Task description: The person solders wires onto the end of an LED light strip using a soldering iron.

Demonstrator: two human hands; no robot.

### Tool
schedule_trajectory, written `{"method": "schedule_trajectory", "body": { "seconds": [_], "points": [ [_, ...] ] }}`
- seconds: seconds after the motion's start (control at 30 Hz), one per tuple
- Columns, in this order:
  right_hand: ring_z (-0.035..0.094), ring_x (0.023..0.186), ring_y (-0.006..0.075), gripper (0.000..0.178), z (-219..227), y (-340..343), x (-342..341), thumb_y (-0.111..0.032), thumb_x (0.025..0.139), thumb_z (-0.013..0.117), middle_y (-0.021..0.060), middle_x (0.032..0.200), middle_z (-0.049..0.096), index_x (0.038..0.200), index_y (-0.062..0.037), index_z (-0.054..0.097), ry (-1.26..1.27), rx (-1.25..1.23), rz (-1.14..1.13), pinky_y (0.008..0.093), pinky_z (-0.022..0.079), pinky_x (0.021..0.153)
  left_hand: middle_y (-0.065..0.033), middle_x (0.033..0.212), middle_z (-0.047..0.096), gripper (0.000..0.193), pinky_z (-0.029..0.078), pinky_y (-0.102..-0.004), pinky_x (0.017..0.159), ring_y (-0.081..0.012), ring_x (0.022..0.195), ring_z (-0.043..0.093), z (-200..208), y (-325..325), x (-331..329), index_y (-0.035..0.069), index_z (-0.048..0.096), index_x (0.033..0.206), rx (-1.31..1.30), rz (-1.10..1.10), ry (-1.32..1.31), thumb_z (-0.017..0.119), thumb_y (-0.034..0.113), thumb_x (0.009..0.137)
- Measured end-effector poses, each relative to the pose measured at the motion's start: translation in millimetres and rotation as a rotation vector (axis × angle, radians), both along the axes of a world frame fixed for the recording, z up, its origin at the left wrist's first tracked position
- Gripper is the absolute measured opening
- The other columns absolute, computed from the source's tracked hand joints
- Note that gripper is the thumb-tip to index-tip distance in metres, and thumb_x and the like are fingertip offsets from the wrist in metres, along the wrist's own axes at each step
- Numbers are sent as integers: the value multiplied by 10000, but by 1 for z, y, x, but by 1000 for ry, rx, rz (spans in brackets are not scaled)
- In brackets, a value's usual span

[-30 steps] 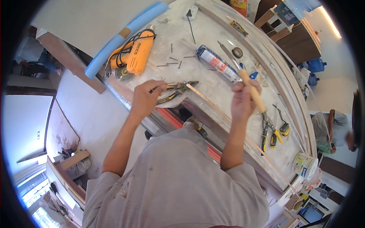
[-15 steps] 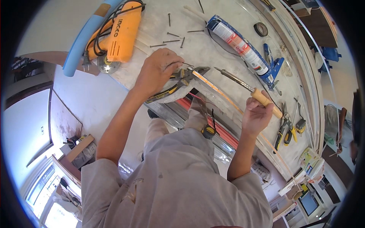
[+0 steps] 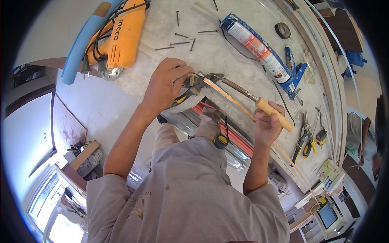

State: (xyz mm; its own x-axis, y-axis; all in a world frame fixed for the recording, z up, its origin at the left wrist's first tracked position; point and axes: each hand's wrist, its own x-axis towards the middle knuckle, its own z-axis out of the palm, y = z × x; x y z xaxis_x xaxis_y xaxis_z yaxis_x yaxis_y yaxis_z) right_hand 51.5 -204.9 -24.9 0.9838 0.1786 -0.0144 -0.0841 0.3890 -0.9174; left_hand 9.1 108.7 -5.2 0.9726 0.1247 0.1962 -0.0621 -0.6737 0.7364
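My right hand (image 3: 268,125) grips the wooden handle of a soldering iron (image 3: 274,115). Its metal shaft points left, the tip beside the near end of a thin strip with an orange-and-white face (image 3: 227,97). My left hand (image 3: 168,83) is closed in a pinch at that same end, on what looks like a thin wire (image 3: 196,74). Beneath the left hand, partly hidden by it, black-and-yellow pliers (image 3: 195,86) lie at the table's edge with their jaws by the strip. Whether the iron's tip touches wire or strip, I cannot tell.
An orange power tool (image 3: 125,36) with a coiled cord and a blue tube (image 3: 81,44) lie at far left. Several screws (image 3: 178,43), a caulking gun (image 3: 259,50), black tape (image 3: 282,30) and more pliers (image 3: 302,143) are on the table (image 3: 162,24). A tape measure (image 3: 221,140) hangs at my waist.
The soldering iron has moved left and slightly down, bringing its tip to the strip's end. My left hand has shifted slightly left and down, still pinching.
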Motion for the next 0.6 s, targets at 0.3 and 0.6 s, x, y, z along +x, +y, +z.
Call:
{"method": "schedule_trajectory", "body": {
  "seconds": [0.3,0.6],
  "points": [
    [680,739,244,478,-3,2,-1,-282,935,633,194,856,683,1207,103,549,4,9,-3,330,556,713,-104,983,641,194,525,-322,770,-245,900,636,-6,-1,0,34,723,1006,4,5,-34,671,-46,837],
    [681,762,245,461,-4,1,1,-265,944,628,197,877,681,1196,114,550,3,0,35,331,565,721,-93,959,653,193,517,-323,771,-249,906,630,-9,-1,3,39,725,995,8,-8,-64,685,-42,824]
  ]
}}
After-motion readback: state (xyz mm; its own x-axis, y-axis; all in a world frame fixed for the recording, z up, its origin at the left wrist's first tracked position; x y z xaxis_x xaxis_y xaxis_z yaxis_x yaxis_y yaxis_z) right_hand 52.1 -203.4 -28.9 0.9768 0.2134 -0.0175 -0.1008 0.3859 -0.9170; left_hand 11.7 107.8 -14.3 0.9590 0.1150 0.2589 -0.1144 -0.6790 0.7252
